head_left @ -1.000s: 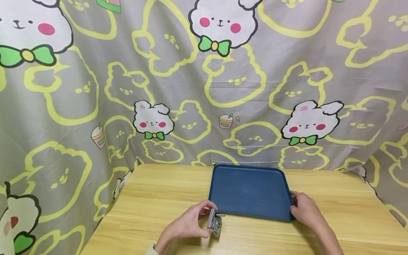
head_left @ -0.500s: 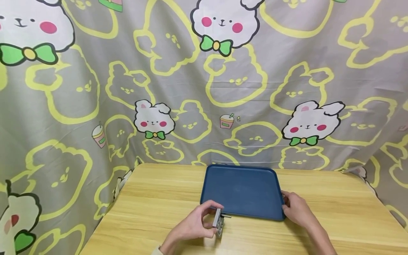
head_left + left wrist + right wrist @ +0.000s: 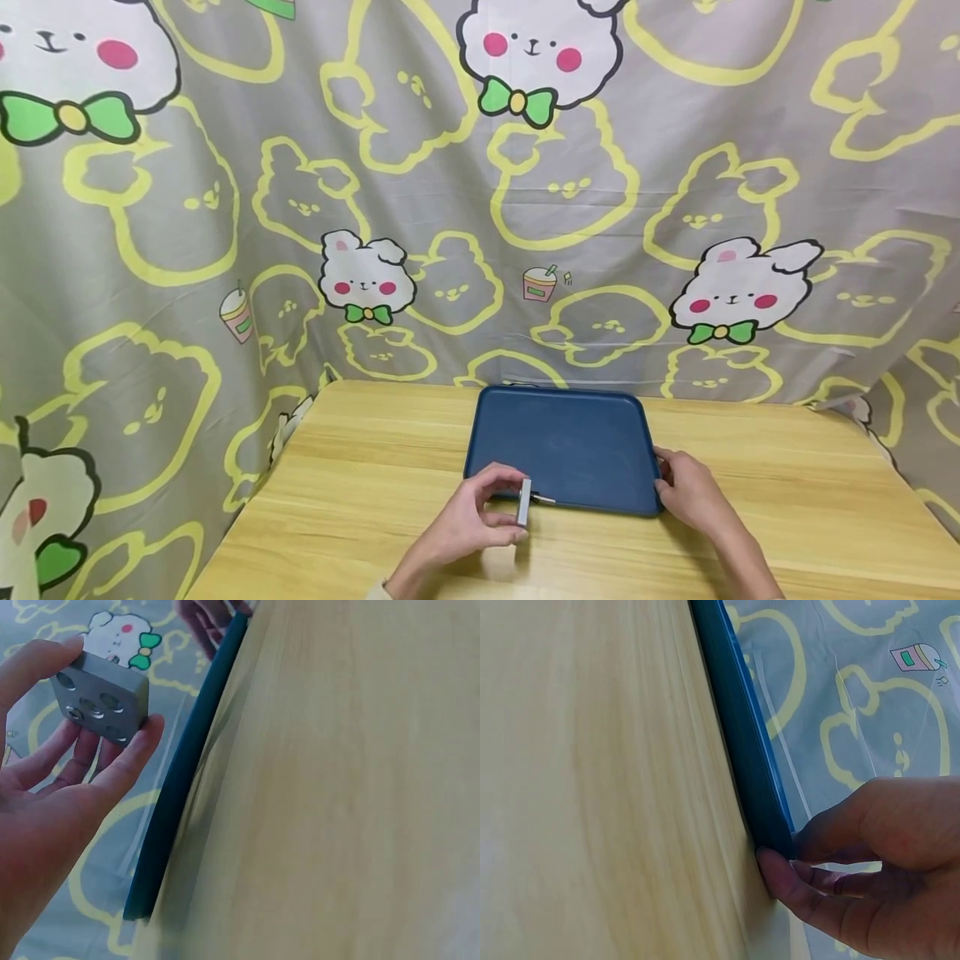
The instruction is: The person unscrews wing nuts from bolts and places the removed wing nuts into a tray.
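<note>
My left hand (image 3: 480,512) pinches a grey metal block (image 3: 101,697) between thumb and fingers, above the table by the tray's near edge. Several round holes show in the block's face in the left wrist view. In the head view it is seen edge-on, with a thin metal pin (image 3: 543,500) sticking out to the right. The dark blue rectangular tray (image 3: 562,442) lies flat on the table. At its near right corner my right hand (image 3: 690,492) grips the rim, thumb and fingers at the edge in the right wrist view (image 3: 855,877).
The light wood table (image 3: 360,450) extends on both sides of the tray. A grey curtain (image 3: 442,192) with rabbit and yellow outline prints hangs behind the table and along its sides. The tray's far edge lies close to the curtain.
The tray has slid left along the table with my right hand on it. My left hand has shifted slightly right and turned the block until it shows edge-on.
</note>
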`<state>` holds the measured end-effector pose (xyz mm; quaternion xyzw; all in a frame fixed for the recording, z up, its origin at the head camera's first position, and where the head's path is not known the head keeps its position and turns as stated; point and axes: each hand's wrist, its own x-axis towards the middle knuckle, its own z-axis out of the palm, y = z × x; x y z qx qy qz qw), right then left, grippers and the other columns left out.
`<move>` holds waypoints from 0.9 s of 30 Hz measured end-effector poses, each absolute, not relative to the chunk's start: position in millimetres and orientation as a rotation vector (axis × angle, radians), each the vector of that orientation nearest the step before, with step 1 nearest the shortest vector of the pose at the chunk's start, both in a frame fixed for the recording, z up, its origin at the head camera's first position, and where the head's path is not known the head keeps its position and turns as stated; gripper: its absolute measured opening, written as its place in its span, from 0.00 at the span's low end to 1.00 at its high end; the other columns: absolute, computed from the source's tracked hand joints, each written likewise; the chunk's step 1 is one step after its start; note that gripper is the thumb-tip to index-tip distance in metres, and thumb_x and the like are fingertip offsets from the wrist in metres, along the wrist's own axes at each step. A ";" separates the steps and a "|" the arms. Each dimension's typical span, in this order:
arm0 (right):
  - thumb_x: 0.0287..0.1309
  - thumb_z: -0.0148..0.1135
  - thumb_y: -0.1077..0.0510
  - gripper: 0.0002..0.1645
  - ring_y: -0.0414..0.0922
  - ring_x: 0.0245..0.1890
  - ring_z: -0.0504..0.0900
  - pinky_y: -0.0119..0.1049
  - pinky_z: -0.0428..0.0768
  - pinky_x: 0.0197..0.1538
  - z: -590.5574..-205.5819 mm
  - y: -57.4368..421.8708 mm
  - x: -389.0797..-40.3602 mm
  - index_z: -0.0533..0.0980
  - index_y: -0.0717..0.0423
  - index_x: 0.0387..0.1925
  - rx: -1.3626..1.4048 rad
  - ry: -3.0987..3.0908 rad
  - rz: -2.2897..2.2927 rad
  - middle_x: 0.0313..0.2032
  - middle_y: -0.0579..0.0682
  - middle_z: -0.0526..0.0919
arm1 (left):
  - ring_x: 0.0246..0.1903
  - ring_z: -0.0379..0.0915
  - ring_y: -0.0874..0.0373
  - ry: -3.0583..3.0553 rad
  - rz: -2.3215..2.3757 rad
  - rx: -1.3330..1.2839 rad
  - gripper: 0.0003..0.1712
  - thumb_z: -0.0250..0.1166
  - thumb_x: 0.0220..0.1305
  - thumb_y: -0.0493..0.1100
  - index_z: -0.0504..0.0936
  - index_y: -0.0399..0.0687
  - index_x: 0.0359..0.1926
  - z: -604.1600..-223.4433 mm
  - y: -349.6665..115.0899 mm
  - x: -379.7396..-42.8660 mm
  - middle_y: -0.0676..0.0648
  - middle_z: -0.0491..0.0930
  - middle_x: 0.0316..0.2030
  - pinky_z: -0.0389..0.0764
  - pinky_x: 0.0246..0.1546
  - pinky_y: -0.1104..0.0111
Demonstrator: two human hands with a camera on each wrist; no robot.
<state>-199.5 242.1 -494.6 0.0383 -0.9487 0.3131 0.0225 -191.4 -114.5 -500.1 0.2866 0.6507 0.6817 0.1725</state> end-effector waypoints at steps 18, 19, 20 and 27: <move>0.58 0.61 0.73 0.30 0.46 0.31 0.74 0.36 0.73 0.31 -495.2 232.7 -204.5 0.68 0.84 0.61 0.122 -2.939 1.006 0.31 0.52 0.78 | 0.61 0.71 0.37 1.749 2.002 0.781 0.34 0.75 0.51 0.24 0.76 0.39 0.60 -493.6 -87.1 -191.7 0.32 0.72 0.61 0.86 0.51 0.53; 0.58 0.61 0.73 0.30 0.46 0.31 0.74 0.36 0.73 0.31 -495.1 232.5 -204.6 0.68 0.84 0.61 0.119 -2.939 1.013 0.31 0.52 0.78 | 0.61 0.71 0.38 1.752 2.000 0.784 0.34 0.75 0.51 0.24 0.76 0.40 0.60 -493.3 -85.0 -192.6 0.31 0.72 0.61 0.86 0.51 0.54; 0.58 0.61 0.73 0.30 0.46 0.31 0.74 0.36 0.73 0.31 -495.1 232.4 -204.7 0.68 0.84 0.61 0.115 -2.940 1.017 0.31 0.51 0.78 | 0.61 0.71 0.38 1.748 2.000 0.785 0.34 0.75 0.51 0.24 0.77 0.40 0.60 -493.2 -83.3 -193.3 0.31 0.73 0.61 0.86 0.52 0.54; 0.59 0.62 0.71 0.27 0.46 0.30 0.74 0.38 0.74 0.31 -494.1 231.3 -204.7 0.71 0.83 0.59 0.093 -2.948 0.940 0.31 0.53 0.78 | 0.60 0.72 0.43 1.755 2.004 0.787 0.34 0.75 0.51 0.24 0.77 0.39 0.60 -494.0 -81.2 -191.3 0.30 0.72 0.61 0.86 0.52 0.53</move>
